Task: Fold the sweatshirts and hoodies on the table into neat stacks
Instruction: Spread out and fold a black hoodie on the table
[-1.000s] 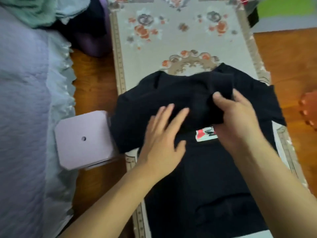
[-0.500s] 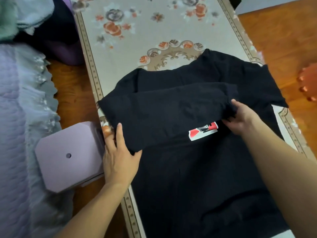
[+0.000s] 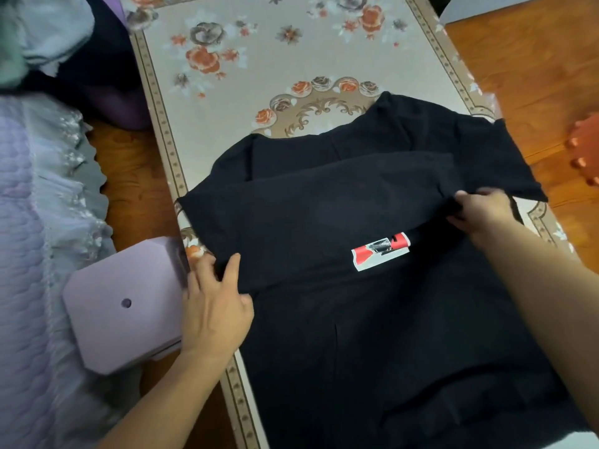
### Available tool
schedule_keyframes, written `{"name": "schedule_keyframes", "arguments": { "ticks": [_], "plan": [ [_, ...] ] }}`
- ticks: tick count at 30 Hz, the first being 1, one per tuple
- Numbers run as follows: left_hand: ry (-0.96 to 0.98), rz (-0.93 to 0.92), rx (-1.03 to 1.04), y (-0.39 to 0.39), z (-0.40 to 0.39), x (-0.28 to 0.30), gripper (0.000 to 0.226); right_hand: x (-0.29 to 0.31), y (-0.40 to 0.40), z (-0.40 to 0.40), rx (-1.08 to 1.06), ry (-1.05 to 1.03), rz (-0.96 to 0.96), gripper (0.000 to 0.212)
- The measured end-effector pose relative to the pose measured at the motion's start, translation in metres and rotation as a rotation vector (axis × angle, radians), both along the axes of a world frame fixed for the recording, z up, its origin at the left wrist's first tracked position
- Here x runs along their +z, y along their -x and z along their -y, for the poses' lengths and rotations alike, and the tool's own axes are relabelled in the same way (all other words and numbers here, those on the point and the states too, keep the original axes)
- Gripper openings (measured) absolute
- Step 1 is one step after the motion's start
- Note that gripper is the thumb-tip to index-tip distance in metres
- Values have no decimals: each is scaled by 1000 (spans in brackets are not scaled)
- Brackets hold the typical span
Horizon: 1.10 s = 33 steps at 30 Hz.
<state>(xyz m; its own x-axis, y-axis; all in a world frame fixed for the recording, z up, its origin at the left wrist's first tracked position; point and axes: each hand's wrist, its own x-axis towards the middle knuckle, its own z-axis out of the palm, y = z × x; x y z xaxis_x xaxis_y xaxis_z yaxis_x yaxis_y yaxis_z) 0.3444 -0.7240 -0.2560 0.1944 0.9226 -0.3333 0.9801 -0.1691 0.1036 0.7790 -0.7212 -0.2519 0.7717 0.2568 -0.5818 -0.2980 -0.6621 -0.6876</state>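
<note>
Garment: a black sweatshirt [image 3: 372,335] lies flat on the table, covering its near half and running off the near edge of view.
Fold: a sleeve [image 3: 324,209] is laid across the chest from right to left, forming a broad band; its left end reaches the table's left edge.
Print: a small red, white and black patch [image 3: 381,251] shows on the chest just below the folded band.
Left hand: the left hand [image 3: 217,306] is at the table's left edge, thumb on top of the band's left end and fingers curled at the cloth edge, pinching it.
Right hand: the right hand [image 3: 479,212] is at the right side of the garment, fingers curled into the cloth where the band meets the shoulder, gripping the fabric.
Table: the table [image 3: 259,131] carries a beige cover with orange and grey flowers and a patterned border; its far half is bare cloth.
Left of table: a pale purple stool [image 3: 123,306] with a small hole in its seat stands just beside the left hand.
Far left: a bed with a lilac quilted cover [image 3: 29,254] and frilled edge.
Far left corner: a heap of clothes [image 3: 48,37], pale blue, green and dark.
Right: an orange object [image 3: 586,150] on the wooden floor [image 3: 534,76], cut off by the frame.
</note>
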Motion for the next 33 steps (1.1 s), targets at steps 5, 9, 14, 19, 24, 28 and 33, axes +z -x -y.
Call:
{"name": "schedule_keyframes", "arguments": {
  "ticks": [5,9,14,19,24,28,33],
  "plan": [
    [-144,91,-191,-19,-19,14,68,-6,18,6,621,124,931,62],
    [-194,179,-314,-75,-53,-4,63,-37,41,-1,1076,246,1091,65],
    [-156,-30,-345,-84,-74,-54,67,-56,36,-9,1079,487,866,67],
    [-121,-11,-238,-121,-67,-33,70,-51,34,-12,1123,490,746,70],
    [-245,177,-594,-229,-62,-22,68,-17,-1,-6,927,34,551,56],
    [-209,84,-627,-270,-67,-46,65,-8,-68,27,302,-33,654,39],
    [-265,88,-624,-271,-66,-55,66,-9,-161,72,46,479,514,45]
  ]
}}
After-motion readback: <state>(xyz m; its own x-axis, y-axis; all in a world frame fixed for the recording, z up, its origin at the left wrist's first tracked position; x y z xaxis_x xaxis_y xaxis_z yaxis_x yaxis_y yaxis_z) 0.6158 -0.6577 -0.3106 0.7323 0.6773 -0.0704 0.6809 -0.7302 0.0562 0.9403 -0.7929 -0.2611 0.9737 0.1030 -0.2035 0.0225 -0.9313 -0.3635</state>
